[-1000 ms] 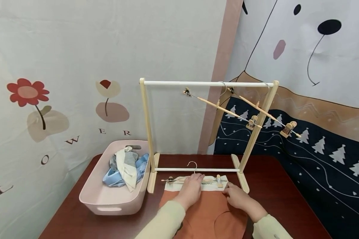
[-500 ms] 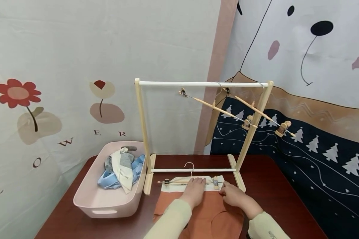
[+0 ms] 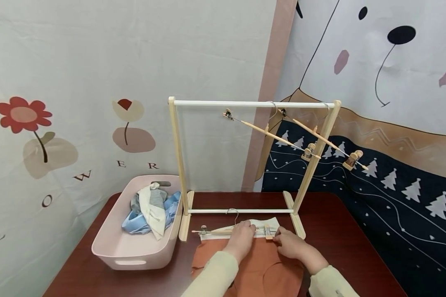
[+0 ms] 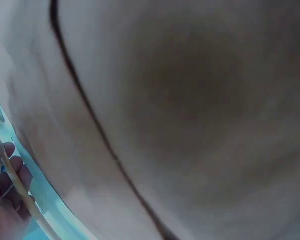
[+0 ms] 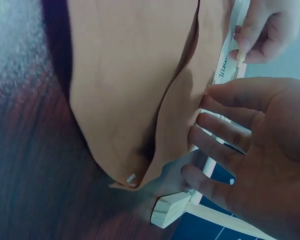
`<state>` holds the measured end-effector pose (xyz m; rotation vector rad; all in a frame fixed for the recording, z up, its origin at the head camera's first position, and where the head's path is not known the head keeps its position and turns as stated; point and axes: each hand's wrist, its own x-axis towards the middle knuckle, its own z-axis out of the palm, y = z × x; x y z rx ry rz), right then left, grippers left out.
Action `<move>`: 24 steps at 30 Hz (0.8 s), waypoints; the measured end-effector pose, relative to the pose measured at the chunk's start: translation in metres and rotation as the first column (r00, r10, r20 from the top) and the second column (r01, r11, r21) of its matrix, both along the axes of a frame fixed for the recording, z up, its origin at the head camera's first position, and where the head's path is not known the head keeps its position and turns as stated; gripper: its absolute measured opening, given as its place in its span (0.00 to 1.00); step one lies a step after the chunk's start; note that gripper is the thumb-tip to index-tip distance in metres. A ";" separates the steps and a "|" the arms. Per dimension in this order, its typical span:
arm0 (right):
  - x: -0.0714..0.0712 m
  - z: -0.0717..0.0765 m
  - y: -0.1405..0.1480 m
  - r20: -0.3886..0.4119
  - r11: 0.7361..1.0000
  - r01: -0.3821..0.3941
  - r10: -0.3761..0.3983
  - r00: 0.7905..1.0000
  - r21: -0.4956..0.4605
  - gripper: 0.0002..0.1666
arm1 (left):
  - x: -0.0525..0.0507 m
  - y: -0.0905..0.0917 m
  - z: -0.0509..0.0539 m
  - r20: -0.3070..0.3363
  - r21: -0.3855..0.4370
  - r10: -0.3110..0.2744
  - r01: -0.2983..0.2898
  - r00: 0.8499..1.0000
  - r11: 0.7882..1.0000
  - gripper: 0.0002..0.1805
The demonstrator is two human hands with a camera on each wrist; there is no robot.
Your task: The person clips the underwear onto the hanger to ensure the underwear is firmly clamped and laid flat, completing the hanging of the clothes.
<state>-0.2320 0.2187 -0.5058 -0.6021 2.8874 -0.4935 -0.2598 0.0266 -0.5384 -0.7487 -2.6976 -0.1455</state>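
An orange garment [image 3: 252, 268] with a white waistband [image 3: 258, 223] lies on the table. My left hand [image 3: 241, 237] grips the middle of a wooden clip hanger [image 3: 219, 232] over the waistband; in the left wrist view, the fingers of the left hand [image 4: 9, 187] curl round its bar [image 4: 22, 190]. One clip [image 3: 268, 232] rests over the waistband's right part, another [image 3: 203, 229] at its left end. Beside the right clip, my right hand [image 3: 293, 246] pinches the garment's edge; in the right wrist view, the right hand [image 5: 270, 130] has its other fingers extended along the garment [image 5: 125, 90].
Behind the garment stands a wooden rack [image 3: 178, 152] with a white top rail [image 3: 215, 103]. Two clip hangers [image 3: 258, 128] hang at its right part. To the left, a pink basket [image 3: 130, 262] holds blue, grey and white clothes [image 3: 152, 210] on the dark red table [image 3: 78, 251].
The hanger has moved towards me, down to the waistband's lower edge, and its hook has shifted left and lower. My left hand came with it. My right hand stays at the garment's right edge.
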 end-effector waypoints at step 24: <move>-0.040 -0.014 0.008 0.111 0.902 0.320 -0.301 0.947 -0.289 0.15 | 0.000 0.005 0.037 0.334 0.445 -0.022 -0.137 0.942 0.885 0.17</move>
